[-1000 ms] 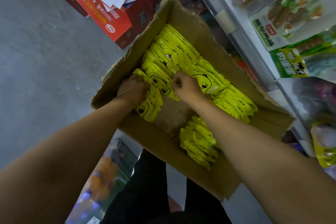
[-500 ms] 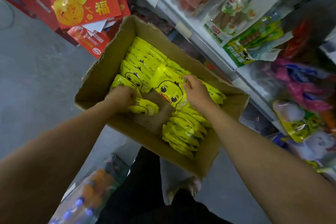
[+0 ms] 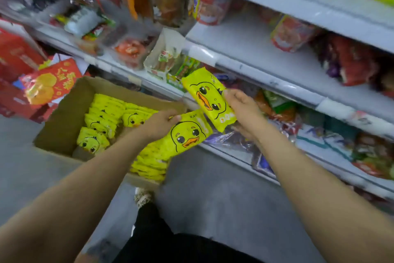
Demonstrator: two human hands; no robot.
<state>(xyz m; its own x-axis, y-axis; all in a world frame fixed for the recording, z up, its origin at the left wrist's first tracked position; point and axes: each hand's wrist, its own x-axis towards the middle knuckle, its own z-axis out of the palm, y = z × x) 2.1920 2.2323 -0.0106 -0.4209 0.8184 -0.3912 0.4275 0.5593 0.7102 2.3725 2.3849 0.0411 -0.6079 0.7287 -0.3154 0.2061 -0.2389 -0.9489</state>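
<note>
Shop shelves point(image 3: 234, 34) behind, left hand point(image 3: 158, 123) pinches lower yellow duck-face packet point(image 3: 187, 134), right hand point(image 3: 243, 109) grips upper packet point(image 3: 207, 97).

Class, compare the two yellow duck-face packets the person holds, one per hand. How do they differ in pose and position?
The left hand grips the lower yellow duck-face packet near the brown cardboard box; the right hand grips the upper yellow duck-face packet before the white shelf edge. The lower packet's duck is nearly upright; the upper packet's is tilted far over. Shared: same yellow wrapper, black eyes, orange beak.
</note>
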